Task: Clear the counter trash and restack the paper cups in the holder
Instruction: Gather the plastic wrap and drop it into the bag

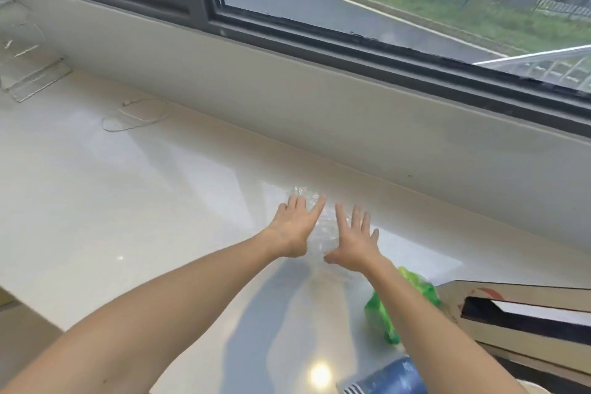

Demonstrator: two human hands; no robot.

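A piece of crumpled clear plastic wrap (pixel 323 227) lies on the white counter (pixel 128 201) near the wall under the window. My left hand (pixel 295 227) rests flat over its left side, fingers spread. My right hand (pixel 353 241) lies flat over its right side, fingers spread too. Neither hand grips anything. A green plastic bag (pixel 383 313) sits on the counter under my right forearm. A blue object with a striped edge (pixel 390 379) shows at the bottom; I cannot tell what it is. No paper cups or cup holder are visible.
A cardboard box with a hand slot (pixel 518 323) stands at the lower right. A thin white cable (pixel 134 118) lies coiled at the back left. A clear acrylic stand (pixel 28 73) sits at the far left. A dark-framed window (pixel 319 29) runs along the wall.
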